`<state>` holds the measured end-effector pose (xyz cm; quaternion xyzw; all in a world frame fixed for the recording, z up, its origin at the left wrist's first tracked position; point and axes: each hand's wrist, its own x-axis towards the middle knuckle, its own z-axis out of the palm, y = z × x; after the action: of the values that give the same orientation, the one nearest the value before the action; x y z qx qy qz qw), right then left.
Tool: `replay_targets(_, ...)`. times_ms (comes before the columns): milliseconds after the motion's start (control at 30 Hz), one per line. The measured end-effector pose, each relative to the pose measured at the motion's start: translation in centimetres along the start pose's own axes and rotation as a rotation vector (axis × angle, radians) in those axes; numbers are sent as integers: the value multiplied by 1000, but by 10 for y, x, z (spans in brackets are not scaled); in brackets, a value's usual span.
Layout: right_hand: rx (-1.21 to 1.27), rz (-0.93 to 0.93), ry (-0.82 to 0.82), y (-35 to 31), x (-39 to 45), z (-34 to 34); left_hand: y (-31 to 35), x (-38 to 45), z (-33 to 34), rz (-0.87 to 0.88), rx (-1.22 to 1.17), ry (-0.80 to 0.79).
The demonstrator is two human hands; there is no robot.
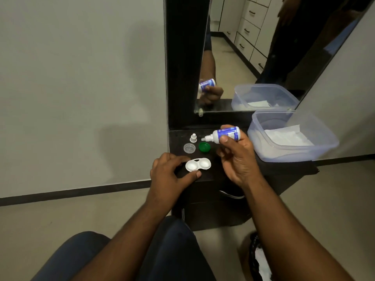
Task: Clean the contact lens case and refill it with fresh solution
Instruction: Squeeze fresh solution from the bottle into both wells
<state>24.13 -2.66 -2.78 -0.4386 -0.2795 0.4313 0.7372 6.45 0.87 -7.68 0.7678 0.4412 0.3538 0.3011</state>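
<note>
On the dark shelf (227, 171), left hand (170, 173) pinches the light, slippery lens case (198, 164) at its end (wells open, probably empty); right hand (237, 157) grips the tilted solution bottle (225, 135).

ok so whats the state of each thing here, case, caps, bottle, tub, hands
lens case: both wells open, flat on the shelf
green cap: off, lying beside the case
clear cap: off, lying on the shelf
bottle cap: off, standing upright
solution bottle: uncapped, tilted with nozzle pointing left
plastic tub: lidless, white paper inside
left hand: steadies the case
right hand: grips the bottle
</note>
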Motion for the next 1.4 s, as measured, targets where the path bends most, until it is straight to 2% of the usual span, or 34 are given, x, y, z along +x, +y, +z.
replay_targets(100,-51,27,-119,-2,4,-5,-1,1,1,-11,-28,-12)
replay_targets(233,-118,24,-172,-2,1,0,-3,2,2,9,-68,-12)
replay_targets(467,-326,-24,-103,-2,-6,10,-6,3,4,25,-106,0)
replay_targets(1400,-412,-31,-169,4,-5,10,-7,0,9,46,-88,53)
